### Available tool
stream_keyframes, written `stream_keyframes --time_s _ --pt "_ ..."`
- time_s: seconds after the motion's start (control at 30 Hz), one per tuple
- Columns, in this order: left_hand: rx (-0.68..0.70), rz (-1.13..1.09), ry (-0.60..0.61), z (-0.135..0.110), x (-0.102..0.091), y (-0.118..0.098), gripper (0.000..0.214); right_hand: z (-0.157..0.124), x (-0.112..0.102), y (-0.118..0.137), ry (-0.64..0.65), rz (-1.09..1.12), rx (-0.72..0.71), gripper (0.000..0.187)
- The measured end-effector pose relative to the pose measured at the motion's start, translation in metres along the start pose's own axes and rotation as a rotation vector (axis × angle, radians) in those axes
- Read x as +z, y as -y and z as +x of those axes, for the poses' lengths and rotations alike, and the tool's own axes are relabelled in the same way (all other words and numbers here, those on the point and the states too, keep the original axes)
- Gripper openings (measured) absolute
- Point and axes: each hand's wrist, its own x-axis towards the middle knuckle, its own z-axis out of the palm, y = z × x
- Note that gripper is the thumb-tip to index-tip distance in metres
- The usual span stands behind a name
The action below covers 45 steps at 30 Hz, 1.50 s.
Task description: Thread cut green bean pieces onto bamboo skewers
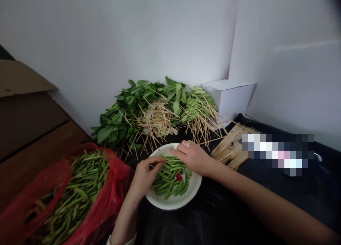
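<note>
A white bowl (195, 191) with a red mark on its inside bottom holds many short cut green bean pieces (170, 184). Over its left side, my left hand (145, 175) has thumb and forefinger pinched together at the edge of the pieces. What sits between those fingertips is too small to make out. My right hand (193, 158), with a ring on one finger, reaches over the far right rim. Its visible fingers are stretched out and apart above the pieces; the thumb is hidden.
To the left, a red plastic bag (121, 184) holds long green beans (92, 174). Behind the bowl lie leafy greens (112, 126), skewered pale pieces (156, 118) and skewered green stems (198, 104). Loose bamboo skewers (231, 147) lie right, near a white box (234, 99).
</note>
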Motion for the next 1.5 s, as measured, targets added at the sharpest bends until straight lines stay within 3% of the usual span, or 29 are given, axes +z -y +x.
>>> stream_keyframes --time_s 0.17,0.33,0.57,1.0,1.2,1.33,1.5 --pt "0.159 0.366 0.099 -0.005 -0.003 -0.003 0.019 -0.015 0.002 -0.005 -0.038 0.018 -0.001 0.029" --pt "0.205 0.534 0.237 -0.008 -0.011 -0.003 0.026 -0.015 -0.004 0.002 -0.085 0.022 -0.026 0.034" --pt "0.223 0.655 0.215 -0.008 -0.006 -0.002 0.015 -0.015 -0.003 0.012 -0.123 0.066 -0.015 0.036" --pt "0.122 0.113 -0.019 0.002 0.003 0.005 0.024 -0.018 -0.001 0.007 -0.193 -0.033 0.026 0.038" --pt "-0.076 -0.149 -0.135 0.005 0.004 0.002 0.032 -0.02 0.002 0.008 -0.218 -0.118 0.081 0.038" --pt "-0.232 -0.465 -0.219 0.006 0.005 -0.002 0.041 -0.021 0.006 0.008 -0.223 -0.118 0.137 0.039" --pt "-0.379 -0.85 -0.218 0.004 0.005 -0.009 0.039 -0.022 0.005 0.011 -0.227 -0.084 0.174 0.034"
